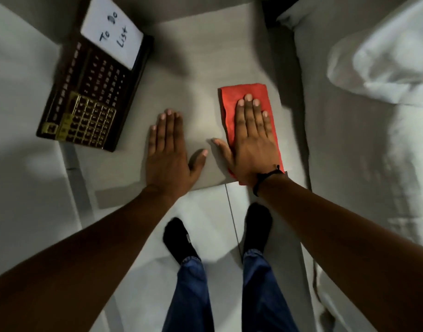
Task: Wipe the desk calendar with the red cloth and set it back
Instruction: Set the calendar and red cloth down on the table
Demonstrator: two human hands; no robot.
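Observation:
The desk calendar (90, 97) is a dark board with gold number tiles and a white "To Do List" panel. It lies at the left of the grey table top (196, 75), partly over the table's left edge. The folded red cloth (251, 92) lies flat at the table's right side. My right hand (251, 137) rests palm down on the cloth with fingers straight and spread, not gripping it. My left hand (168, 149) lies flat and open on the bare table, between calendar and cloth, touching neither.
A bed with white sheets and a pillow (378, 63) runs along the right of the table. Below the table's front edge are my feet in black socks (179, 238) on a pale tiled floor. Grey floor lies to the left.

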